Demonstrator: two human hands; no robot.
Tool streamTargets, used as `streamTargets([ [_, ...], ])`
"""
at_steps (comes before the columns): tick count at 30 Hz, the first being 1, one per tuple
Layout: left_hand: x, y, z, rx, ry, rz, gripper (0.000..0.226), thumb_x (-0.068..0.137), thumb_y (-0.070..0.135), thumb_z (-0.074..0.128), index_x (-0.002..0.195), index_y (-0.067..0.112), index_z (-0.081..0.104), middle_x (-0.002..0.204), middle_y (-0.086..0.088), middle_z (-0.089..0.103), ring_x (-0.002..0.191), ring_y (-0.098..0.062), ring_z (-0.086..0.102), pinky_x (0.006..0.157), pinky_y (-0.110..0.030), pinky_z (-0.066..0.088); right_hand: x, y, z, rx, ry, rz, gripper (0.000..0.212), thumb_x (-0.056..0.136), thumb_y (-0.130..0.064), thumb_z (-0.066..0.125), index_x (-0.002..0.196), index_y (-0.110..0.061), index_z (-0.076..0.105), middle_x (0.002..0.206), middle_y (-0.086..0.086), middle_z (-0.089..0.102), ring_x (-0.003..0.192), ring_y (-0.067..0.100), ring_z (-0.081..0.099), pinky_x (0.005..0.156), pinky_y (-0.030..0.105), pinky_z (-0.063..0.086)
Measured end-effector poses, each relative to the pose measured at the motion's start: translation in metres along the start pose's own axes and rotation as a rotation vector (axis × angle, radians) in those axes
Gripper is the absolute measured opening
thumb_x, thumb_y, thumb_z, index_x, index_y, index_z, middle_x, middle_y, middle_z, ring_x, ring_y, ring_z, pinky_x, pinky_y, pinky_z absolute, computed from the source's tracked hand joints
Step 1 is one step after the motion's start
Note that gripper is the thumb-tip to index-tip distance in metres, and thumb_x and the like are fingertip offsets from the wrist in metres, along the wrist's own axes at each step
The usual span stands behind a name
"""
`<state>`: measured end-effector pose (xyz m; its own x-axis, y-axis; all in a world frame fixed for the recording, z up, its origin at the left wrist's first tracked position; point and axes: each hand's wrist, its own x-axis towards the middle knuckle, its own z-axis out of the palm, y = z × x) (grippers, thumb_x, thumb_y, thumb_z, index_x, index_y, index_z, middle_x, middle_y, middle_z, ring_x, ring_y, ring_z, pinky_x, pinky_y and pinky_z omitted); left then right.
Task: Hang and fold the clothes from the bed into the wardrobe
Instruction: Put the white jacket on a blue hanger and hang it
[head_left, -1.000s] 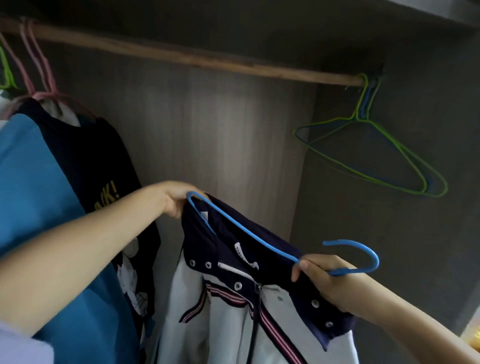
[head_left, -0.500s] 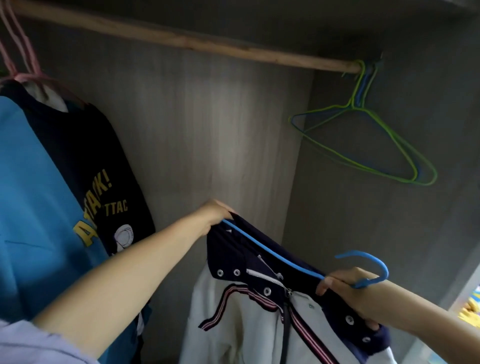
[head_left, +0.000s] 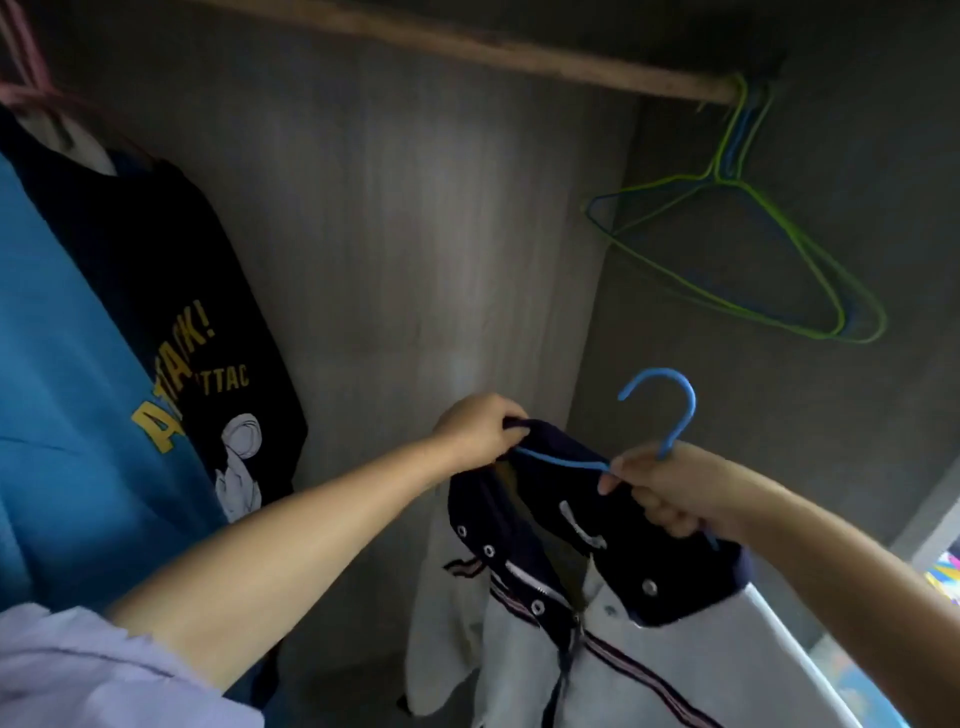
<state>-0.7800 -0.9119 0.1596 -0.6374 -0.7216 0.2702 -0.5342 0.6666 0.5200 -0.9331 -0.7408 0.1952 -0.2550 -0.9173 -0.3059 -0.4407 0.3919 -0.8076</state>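
Head view, looking up into a wardrobe (head_left: 415, 234). At the far left a pink hanger (head_left: 23, 73) is cut off by the frame edge; its hook and the rail above it there fall outside the picture. Under it hang a blue shirt (head_left: 62, 389), only partly in frame, and beside it a black tee (head_left: 171, 291) with yellow print that reads "ATTACK!" — the letters are partly folded away. A pale lilac sleeve (head_left: 78, 670) fills the bottom-left corner.

The left hand (head_left: 480, 434) reaches in from the lower left, fingers curled and pinching the navy collar of the jacket (head_left: 550, 525) together with the left end of the blue hanger (head_left: 675, 415). The fingertips are tucked behind the cloth, so how many grip cannot be told. The jacket — navy collar with snaps, white body, striped trim — hangs below both hands in front of the back wall, under the rail and not on it; its lower part runs off the bottom edge.

The right hand (head_left: 675, 491) closes round the hanger's neck, fingers curled tight, the hook standing up free above the fist. The hanger's right arm is hidden by the hand and collar.

Above, the wooden rail (head_left: 519, 52) slants across, blurred. At its right end hang empty wire hangers (head_left: 753, 249), green and blue; their count is hard to make out.
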Motion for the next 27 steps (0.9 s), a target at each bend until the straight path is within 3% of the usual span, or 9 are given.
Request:
streamTargets([
  [3, -0.003, -0.008, -0.007, -0.243, -0.011, -0.007, 0.021, 0.094, 0.024, 0.058, 0.111, 0.019, 0.07, 0.107, 0.01, 0.065, 0.104, -0.012, 0.061, 0.08, -0.015, 0.041, 0.016, -0.025, 0.002, 0.166, -0.062, 0.033, 0.027, 0.103, -0.016, 0.035, 0.086, -0.009, 0.055, 0.042, -0.008, 0.025, 0.032, 0.001, 0.019, 0.028, 0.012, 0.015],
  [6, -0.009, -0.006, -0.017, -0.108, 0.047, 0.004, 0.03, 0.092, 0.032, 0.06, 0.12, 0.023, 0.064, 0.122, -0.001, 0.055, 0.119, -0.015, 0.048, 0.099, -0.025, 0.039, 0.037, -0.044, 0.017, 0.323, -0.117, 0.084, 0.023, 0.1, -0.008, 0.04, 0.081, -0.007, 0.052, 0.041, -0.008, 0.024, 0.03, 0.0, 0.02, 0.027, 0.01, 0.016],
  [7, -0.017, -0.003, -0.019, -0.027, 0.114, 0.019, 0.028, 0.091, 0.033, 0.061, 0.116, 0.021, 0.065, 0.12, -0.003, 0.052, 0.117, -0.015, 0.046, 0.099, -0.026, 0.038, 0.044, -0.053, 0.02, 0.411, -0.132, 0.091, 0.023, 0.099, -0.004, 0.04, 0.078, -0.006, 0.051, 0.04, -0.007, 0.025, 0.029, 0.001, 0.022, 0.027, 0.01, 0.018],
  [9, -0.036, 0.007, -0.02, -0.057, 0.18, 0.041, 0.018, 0.092, 0.033, 0.058, 0.087, 0.019, 0.067, 0.092, 0.0, 0.058, 0.095, -0.016, 0.055, 0.079, -0.024, 0.042, 0.057, -0.076, 0.025, 0.617, -0.188, 0.087, 0.027, 0.098, 0.001, 0.039, 0.073, -0.006, 0.045, 0.04, -0.005, 0.028, 0.029, 0.001, 0.027, 0.027, 0.01, 0.024],
  [11, -0.055, 0.023, -0.023, -0.165, 0.056, -0.035, 0.036, 0.098, 0.036, 0.047, 0.066, 0.022, 0.055, 0.06, 0.002, 0.05, 0.066, -0.01, 0.052, 0.057, -0.018, 0.036, 0.065, -0.106, 0.032, 0.799, -0.286, 0.071, 0.026, 0.097, 0.002, 0.037, 0.074, -0.007, 0.043, 0.043, -0.001, 0.035, 0.031, 0.004, 0.037, 0.032, 0.012, 0.035],
  [15, -0.081, 0.039, -0.064, -0.383, 0.021, -0.115, 0.037, 0.099, 0.047, 0.04, 0.082, 0.02, 0.06, 0.081, 0.002, 0.062, 0.079, -0.003, 0.052, 0.077, -0.023, 0.04, 0.073, -0.172, 0.054, 0.881, -0.397, -0.015, 0.027, 0.097, 0.003, 0.031, 0.075, -0.002, 0.045, 0.06, 0.01, 0.052, 0.058, 0.016, 0.054, 0.045, 0.022, 0.053],
  [19, -0.107, 0.041, -0.124, 0.069, 0.231, -0.108, 0.034, 0.089, 0.044, 0.055, 0.07, 0.017, 0.045, 0.068, 0.006, 0.051, 0.067, -0.016, 0.053, 0.055, -0.029, 0.034, 0.076, -0.237, 0.082, 0.97, -0.435, -0.094, 0.03, 0.096, 0.01, 0.019, 0.08, 0.005, 0.045, 0.076, 0.014, 0.05, 0.068, 0.019, 0.051, 0.041, 0.026, 0.052],
  [24, -0.126, 0.029, -0.195, 0.505, 0.477, -0.199, 0.025, 0.089, 0.034, 0.05, 0.075, 0.018, 0.036, 0.081, 0.002, 0.046, 0.085, -0.027, 0.056, 0.06, -0.033, 0.032, 0.062, -0.309, 0.118, 0.704, -0.507, -0.372, 0.025, 0.092, 0.014, 0.024, 0.1, 0.003, 0.045, 0.096, 0.009, 0.061, 0.082, 0.017, 0.064, 0.06, 0.028, 0.054],
  [27, -0.14, 0.018, -0.235, 0.663, 0.642, -0.199, 0.034, 0.087, 0.032, 0.049, 0.064, 0.022, 0.026, 0.07, 0.005, 0.038, 0.07, -0.023, 0.046, 0.052, -0.035, 0.022, 0.052, -0.347, 0.134, 0.516, -0.497, -0.619, 0.019, 0.093, 0.006, 0.038, 0.109, 0.002, 0.048, 0.108, 0.01, 0.067, 0.077, 0.013, 0.07, 0.067, 0.026, 0.053],
])
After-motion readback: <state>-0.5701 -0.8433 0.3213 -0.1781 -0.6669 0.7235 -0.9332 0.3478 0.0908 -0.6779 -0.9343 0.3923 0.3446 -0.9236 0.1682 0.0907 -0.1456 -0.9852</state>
